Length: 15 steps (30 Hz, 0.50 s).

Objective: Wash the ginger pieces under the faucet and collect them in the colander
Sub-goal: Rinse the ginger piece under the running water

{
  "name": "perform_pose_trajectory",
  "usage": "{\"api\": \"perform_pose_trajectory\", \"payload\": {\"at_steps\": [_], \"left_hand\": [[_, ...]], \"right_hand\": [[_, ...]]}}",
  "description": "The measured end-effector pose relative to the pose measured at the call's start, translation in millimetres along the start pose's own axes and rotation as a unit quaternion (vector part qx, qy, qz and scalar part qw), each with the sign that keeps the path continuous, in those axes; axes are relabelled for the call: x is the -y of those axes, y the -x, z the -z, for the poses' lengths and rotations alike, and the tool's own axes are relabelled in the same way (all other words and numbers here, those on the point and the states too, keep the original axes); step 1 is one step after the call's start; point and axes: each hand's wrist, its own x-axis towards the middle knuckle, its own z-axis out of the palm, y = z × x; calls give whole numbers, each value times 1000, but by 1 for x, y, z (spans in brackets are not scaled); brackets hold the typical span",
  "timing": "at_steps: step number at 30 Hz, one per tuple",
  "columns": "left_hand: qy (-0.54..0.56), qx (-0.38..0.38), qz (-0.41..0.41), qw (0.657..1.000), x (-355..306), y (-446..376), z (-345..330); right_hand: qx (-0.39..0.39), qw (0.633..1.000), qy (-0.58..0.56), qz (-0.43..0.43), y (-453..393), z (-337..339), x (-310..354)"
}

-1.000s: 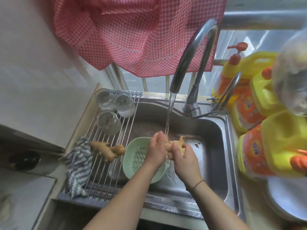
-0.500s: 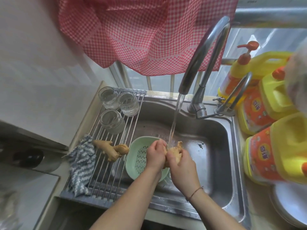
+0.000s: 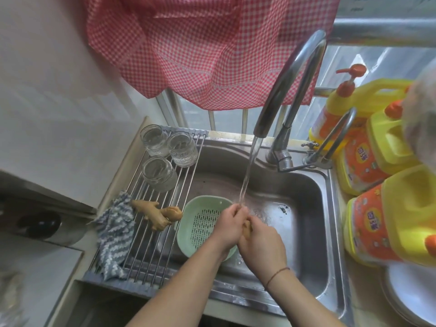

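I hold one ginger piece (image 3: 246, 228) between my left hand (image 3: 227, 228) and right hand (image 3: 260, 241), both closed around it under the faucet (image 3: 290, 81) stream, so next I should drop it into the green colander (image 3: 200, 223) just beside

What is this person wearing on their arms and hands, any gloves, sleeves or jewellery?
No gloves and no sleeves show: both forearms are bare up to the edge of the picture. The left hand wears nothing. The right hand has a thin reddish-brown cord bracelet round its wrist. No rings can be made out.
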Motion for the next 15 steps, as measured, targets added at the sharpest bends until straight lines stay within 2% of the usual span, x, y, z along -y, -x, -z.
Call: {"api": "perform_pose_trajectory", "payload": {"at_steps": [2, 5, 7, 10, 13, 15], "left_hand": [[24, -41, 46, 998, -2, -2, -3], [73, -101, 106, 986, -6, -7, -3], [104, -88, 80, 987, -8, -5, -3], [122, -18, 18, 992, -8, 2, -6], [94, -51, 24, 994, -11, -6, -4], [140, -69, 49, 986, -15, -12, -2]], "right_hand": [[13, 998, 62, 26, 5, -3, 2], [17, 996, 76, 32, 9, -2, 9], [6, 998, 60, 30, 3, 4, 9], [-17, 998, 51, 16, -8, 14, 6], [-12, 993, 100, 56, -3, 9, 8], [-28, 992, 101, 70, 3, 1, 7]]}}
